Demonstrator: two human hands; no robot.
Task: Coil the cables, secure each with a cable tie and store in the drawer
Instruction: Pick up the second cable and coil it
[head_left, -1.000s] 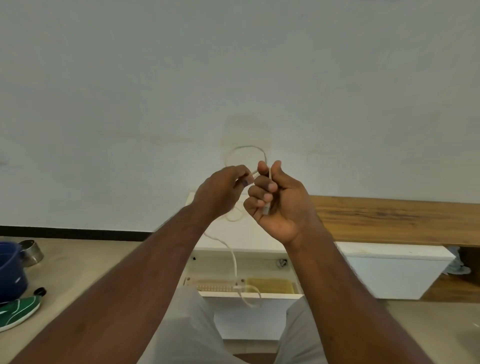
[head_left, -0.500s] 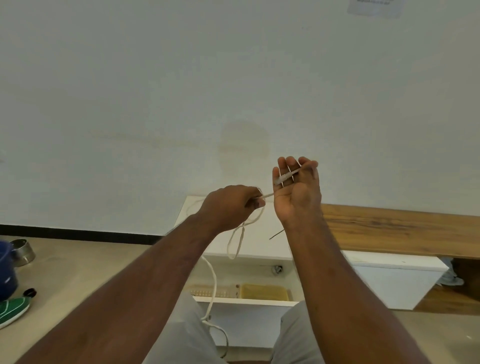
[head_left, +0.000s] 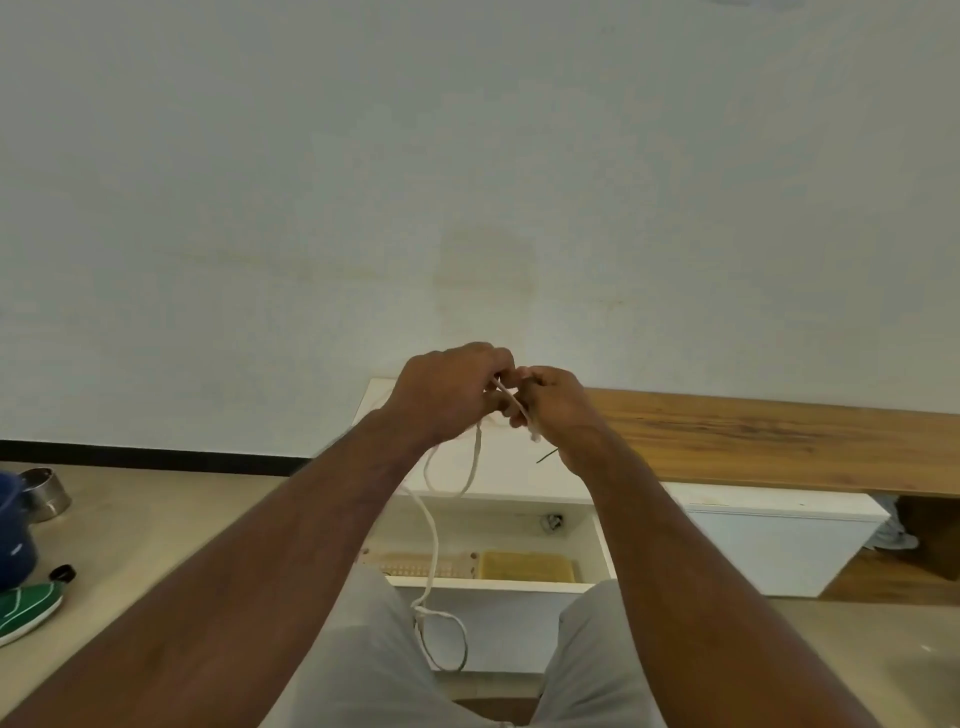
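A thin white cable (head_left: 432, 525) hangs from my two hands, which meet in front of the wall. My left hand (head_left: 449, 392) grips the cable with curled fingers; a loop drops below it and a long strand runs down to a small loop between my knees. My right hand (head_left: 553, 410) pinches the cable's white end close against the left hand. A thin dark cable tie (head_left: 546, 457) sticks out below my right palm. The open white drawer (head_left: 488, 583) lies below the hands.
A yellow box (head_left: 527, 565) and a pale perforated item (head_left: 410, 565) lie in the drawer. A wooden top (head_left: 779, 441) runs right over a white cabinet. On the floor at left are a blue bucket (head_left: 13, 540), a steel bowl (head_left: 47, 493) and a green shoe (head_left: 26, 610).
My right hand has closed from spread fingers and come down beside the left hand. The hands now touch, and the cable loop hangs lower.
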